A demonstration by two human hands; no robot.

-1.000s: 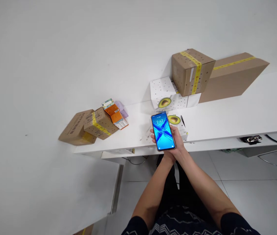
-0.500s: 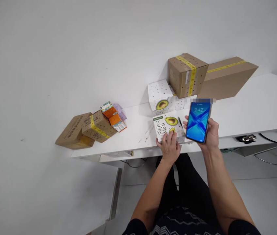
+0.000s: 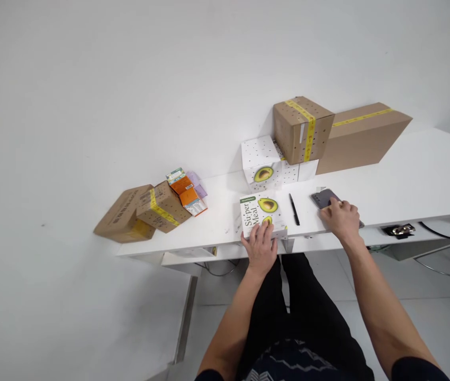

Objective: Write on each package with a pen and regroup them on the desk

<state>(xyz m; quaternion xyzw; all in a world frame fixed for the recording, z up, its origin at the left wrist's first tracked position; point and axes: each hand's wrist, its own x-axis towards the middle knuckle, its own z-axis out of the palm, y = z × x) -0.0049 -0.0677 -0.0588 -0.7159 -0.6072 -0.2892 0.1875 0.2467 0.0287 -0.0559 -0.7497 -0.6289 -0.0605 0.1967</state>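
A white box (image 3: 253,211) printed "Super Meal" with avocado pictures lies near the table's front edge. My left hand (image 3: 262,248) rests on its near part, fingers spread and thumb by the left side. To the right, a dark grey smartphone (image 3: 322,198) lies on the table, camera side up and screen hidden. My right hand (image 3: 342,218) covers much of the phone, its fingers bent around it. A black pen (image 3: 294,209) lies between the box and the phone.
Behind stand a white avocado box (image 3: 260,153), a taped carton (image 3: 300,129) and a larger carton (image 3: 363,143). At left are two cartons (image 3: 119,214) (image 3: 163,209) and an orange packet (image 3: 189,193). Below the white tabletop (image 3: 392,190) are cables (image 3: 447,230).
My right hand has lowered the smartphone to the table and turned its screen downward. The meal box and my left hand have shifted slightly left, uncovering the pen.
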